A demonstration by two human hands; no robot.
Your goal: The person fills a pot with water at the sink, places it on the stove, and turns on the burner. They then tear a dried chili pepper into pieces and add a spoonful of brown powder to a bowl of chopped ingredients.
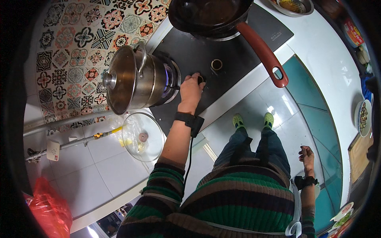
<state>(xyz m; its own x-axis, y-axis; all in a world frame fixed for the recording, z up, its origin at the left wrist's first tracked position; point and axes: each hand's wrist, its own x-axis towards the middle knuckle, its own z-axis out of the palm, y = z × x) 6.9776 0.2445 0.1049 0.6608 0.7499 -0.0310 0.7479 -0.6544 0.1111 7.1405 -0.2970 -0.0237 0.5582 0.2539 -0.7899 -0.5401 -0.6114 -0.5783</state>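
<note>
My left hand (191, 88) grips a dark control knob (201, 79) on the black gas cooktop (190, 49). Blue flame (167, 76) burns on the burner beside it, under a steel pot (144, 84) covered by a glass lid (120, 81). A second knob (216, 64) with a gold ring is just past my fingers. On the other burner stands a dark pan (208, 15), its red-brown handle (263, 53) reaching over the counter's front edge. My right hand (306, 157) hangs low at my side, empty, with loosely bent fingers.
Another glass lid (128, 148) lies left of the cooktop near a gas pipe (89, 139). A red plastic bag (50, 205) sits at lower left. Along the right counter are a steel bowl (294, 12), a bowl of chopped food (363, 116) and a wooden board (360, 157).
</note>
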